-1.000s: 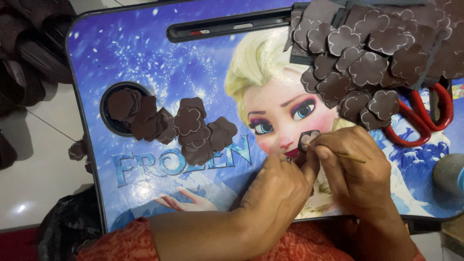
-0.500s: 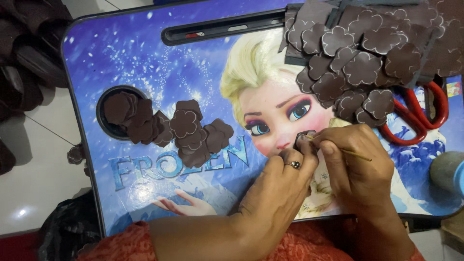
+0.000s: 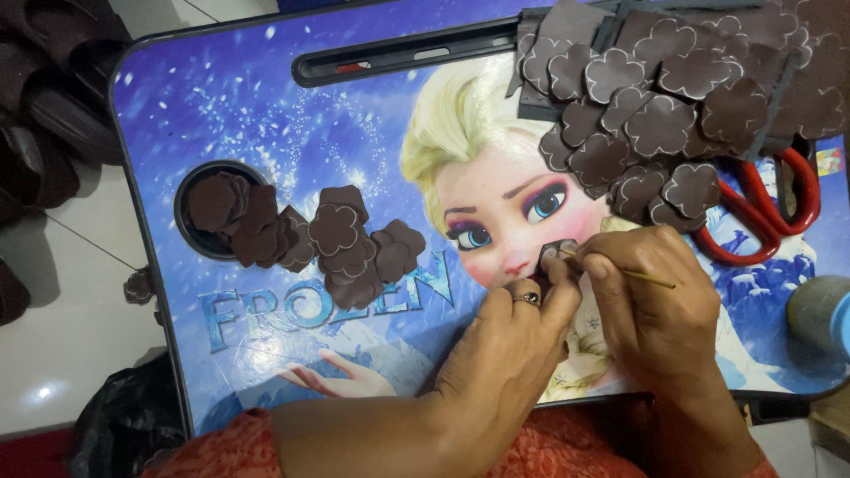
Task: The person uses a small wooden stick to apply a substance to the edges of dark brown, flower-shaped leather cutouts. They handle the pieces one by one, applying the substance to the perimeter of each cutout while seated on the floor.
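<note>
Both hands (image 3: pixel 567 327) | still pinching brown flower piece (image 3: pixel 558 257) | thin stick (image 3: pixel 633 276) unmoved

Pale tiled floor (image 3: pixel 62 345), glossy glare; blue printed lap table (image 3: pixel 266 106).

Head camera — looking steeply down, close over the lap table (image 3: pixel 266 115).
</note>
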